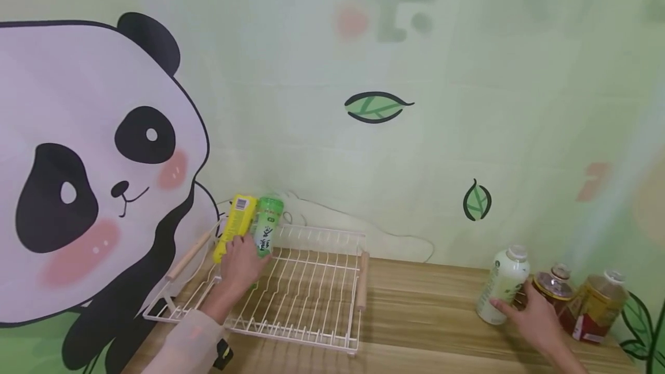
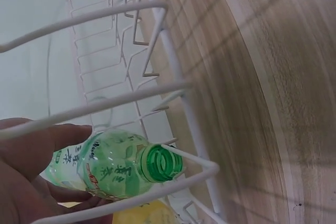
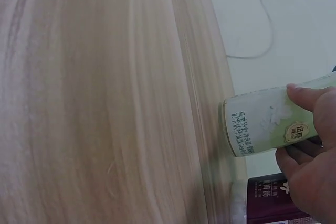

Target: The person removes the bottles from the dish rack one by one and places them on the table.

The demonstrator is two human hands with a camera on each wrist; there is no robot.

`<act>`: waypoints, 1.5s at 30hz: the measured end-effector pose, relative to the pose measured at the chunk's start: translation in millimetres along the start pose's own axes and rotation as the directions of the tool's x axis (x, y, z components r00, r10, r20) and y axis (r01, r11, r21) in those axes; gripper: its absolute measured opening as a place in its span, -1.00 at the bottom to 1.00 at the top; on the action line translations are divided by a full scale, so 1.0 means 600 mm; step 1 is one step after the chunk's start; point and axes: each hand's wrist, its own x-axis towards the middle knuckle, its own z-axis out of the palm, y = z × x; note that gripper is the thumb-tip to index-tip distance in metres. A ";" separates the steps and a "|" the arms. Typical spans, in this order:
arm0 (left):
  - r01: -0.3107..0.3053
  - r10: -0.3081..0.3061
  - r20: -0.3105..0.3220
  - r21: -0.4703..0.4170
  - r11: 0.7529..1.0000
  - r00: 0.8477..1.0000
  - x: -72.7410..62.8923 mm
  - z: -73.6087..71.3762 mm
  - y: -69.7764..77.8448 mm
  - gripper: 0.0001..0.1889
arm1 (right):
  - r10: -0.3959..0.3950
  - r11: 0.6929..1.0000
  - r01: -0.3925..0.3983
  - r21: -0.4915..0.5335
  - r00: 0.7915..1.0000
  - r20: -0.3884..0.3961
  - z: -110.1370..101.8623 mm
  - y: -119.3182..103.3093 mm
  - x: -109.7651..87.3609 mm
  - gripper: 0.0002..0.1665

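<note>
The left hand (image 1: 241, 263) grips one green bottle (image 1: 267, 226) beside one yellow container (image 1: 236, 225) in one rack (image 1: 362, 281); well apart, the right hand (image 1: 535, 317) grips one pale bottle (image 1: 503, 283) beside two reddish bottles (image 1: 600, 307).

I am counting one rack (image 1: 362, 281), one green bottle (image 1: 265, 229) and one yellow container (image 1: 239, 218) inside it, and three bottles (image 1: 553, 287) to its right.

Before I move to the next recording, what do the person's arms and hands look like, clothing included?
The left hand is ungloved, with a pale, whitish sleeve ending near the wrist. The right hand is ungloved too, and no sleeve shows on that side.
</note>
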 end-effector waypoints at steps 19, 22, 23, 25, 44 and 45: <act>-0.011 0.013 -0.046 0.041 0.999 0.999 0.007 0.007 -0.004 -0.38 | 0.008 1.000 -0.008 0.013 1.000 0.004 0.006 0.008 0.009 0.27; -0.005 0.006 -0.048 0.030 1.000 0.999 0.010 0.006 -0.003 -0.37 | 0.004 1.000 -0.004 0.017 1.000 0.001 0.007 0.008 0.009 0.26; -0.004 0.005 -0.049 0.027 1.000 0.999 0.010 0.006 -0.003 -0.37 | 0.005 1.000 -0.005 0.018 1.000 0.001 0.008 0.008 0.010 0.25; 0.000 0.000 -0.046 0.012 1.000 0.999 0.010 0.005 -0.002 -0.37 | 0.007 1.000 -0.007 0.014 1.000 0.000 0.008 0.009 0.010 0.25; 0.020 -0.016 0.028 -0.158 0.987 0.999 0.002 -0.003 0.004 -0.34 | -0.019 0.998 0.019 -0.066 1.000 0.010 0.000 0.006 0.007 0.24; 0.019 -0.015 0.028 -0.169 0.985 0.999 0.001 -0.003 0.004 -0.34 | -0.020 0.997 0.021 -0.070 1.000 0.009 0.000 0.004 0.007 0.24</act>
